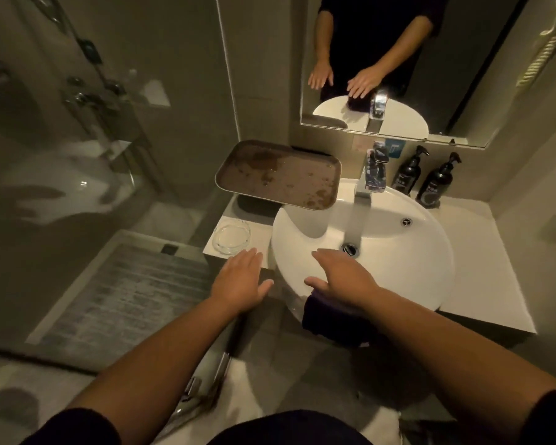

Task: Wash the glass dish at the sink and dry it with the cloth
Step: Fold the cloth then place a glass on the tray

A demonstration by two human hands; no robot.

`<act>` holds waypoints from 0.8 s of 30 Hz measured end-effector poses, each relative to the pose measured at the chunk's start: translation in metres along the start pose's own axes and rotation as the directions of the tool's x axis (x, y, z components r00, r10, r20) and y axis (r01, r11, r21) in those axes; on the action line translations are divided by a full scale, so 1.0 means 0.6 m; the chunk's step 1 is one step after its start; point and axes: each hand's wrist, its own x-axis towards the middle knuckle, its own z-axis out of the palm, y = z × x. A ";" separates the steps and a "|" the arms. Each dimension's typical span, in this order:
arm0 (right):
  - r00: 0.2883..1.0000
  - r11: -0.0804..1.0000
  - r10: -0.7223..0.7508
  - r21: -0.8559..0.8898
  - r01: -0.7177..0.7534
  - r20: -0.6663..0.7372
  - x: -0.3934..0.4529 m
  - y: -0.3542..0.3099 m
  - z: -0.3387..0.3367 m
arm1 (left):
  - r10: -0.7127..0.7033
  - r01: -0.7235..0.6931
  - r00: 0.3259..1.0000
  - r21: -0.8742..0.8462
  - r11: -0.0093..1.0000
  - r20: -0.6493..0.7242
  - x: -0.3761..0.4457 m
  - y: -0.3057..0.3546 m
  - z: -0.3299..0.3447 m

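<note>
A clear glass dish [232,236] sits on the white counter left of the round white sink [398,271]. Water runs from the chrome tap [370,178] into the basin. My left hand [240,281] hovers flat with spread fingers just in front of the dish, holding nothing. My right hand [341,277] lies flat with spread fingers over the sink's front rim. A dark cloth [331,319] is draped over that rim beneath my right wrist; the hand rests on it without gripping.
A stained brown tray [280,173] rests partly over the sink's back left. Two black pump bottles [424,178] stand behind the basin on the right. A mirror [398,59] hangs above. The glass shower enclosure [93,155] and a mat fill the left.
</note>
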 end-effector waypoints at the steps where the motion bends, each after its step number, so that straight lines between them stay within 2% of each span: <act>1: 1.000 1.000 -0.013 0.012 0.013 0.004 0.015 -0.009 0.002 | -0.029 0.029 1.000 -0.008 1.000 -0.005 -0.002 -0.012 0.000; 7: 0.987 0.990 -0.141 0.009 0.140 0.082 0.115 -0.075 0.018 | -0.165 0.164 0.986 -0.066 0.984 -0.018 0.006 -0.083 -0.001; 13: 0.974 0.979 -0.205 0.013 0.205 0.098 0.213 -0.140 0.034 | -0.210 0.209 0.978 -0.101 0.973 -0.005 0.067 -0.164 0.007; 20: 0.969 0.983 -0.182 0.005 0.184 0.164 0.321 -0.179 0.055 | -0.183 0.196 0.980 -0.235 0.952 0.076 0.159 -0.232 0.010; 24: 0.953 0.988 -0.126 -0.051 0.145 0.275 0.367 -0.189 0.081 | -0.166 0.209 0.968 -0.244 0.947 0.187 0.200 -0.254 0.019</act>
